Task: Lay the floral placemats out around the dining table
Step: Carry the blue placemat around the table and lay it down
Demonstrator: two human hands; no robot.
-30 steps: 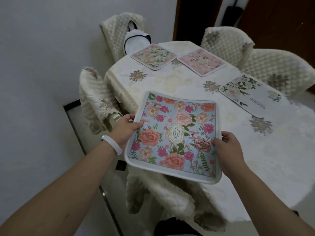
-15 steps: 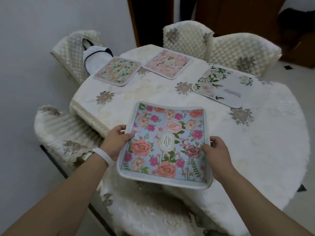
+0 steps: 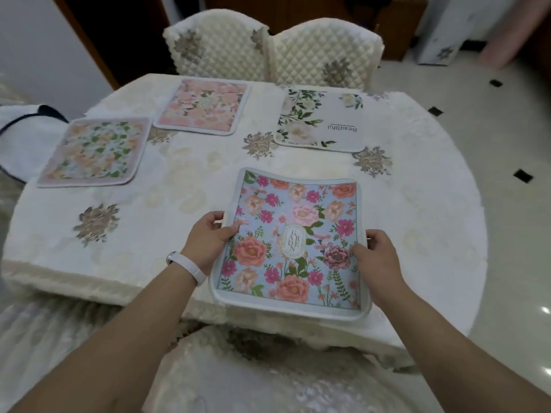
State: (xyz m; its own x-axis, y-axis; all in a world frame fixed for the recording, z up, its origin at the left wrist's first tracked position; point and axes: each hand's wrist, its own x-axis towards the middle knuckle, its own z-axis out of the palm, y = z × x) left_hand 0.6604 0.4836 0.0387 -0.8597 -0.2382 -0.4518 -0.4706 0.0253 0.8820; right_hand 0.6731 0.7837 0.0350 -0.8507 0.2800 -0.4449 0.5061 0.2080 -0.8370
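A blue floral placemat (image 3: 293,234) with pink and coral flowers hangs over the near edge of the dining table (image 3: 149,222), bowed slightly. My left hand (image 3: 208,238) grips its left edge and my right hand (image 3: 374,257) grips its right edge. Three other placemats lie flat on the cream tablecloth: a green-and-peach one (image 3: 95,152) at far left, a pink one (image 3: 204,107) at the back, and a white one with green leaves (image 3: 320,119) at back right.
Two quilted cream chairs (image 3: 217,46) (image 3: 325,52) stand behind the table. Another covered chair (image 3: 268,374) is right below me at the near edge. A white bag with dark trim (image 3: 24,135) sits at the left. Tiled floor lies to the right.
I have moved around the table to the right, carrying the blue placemat in both hands. It is now over the near edge, in front of the close chair.
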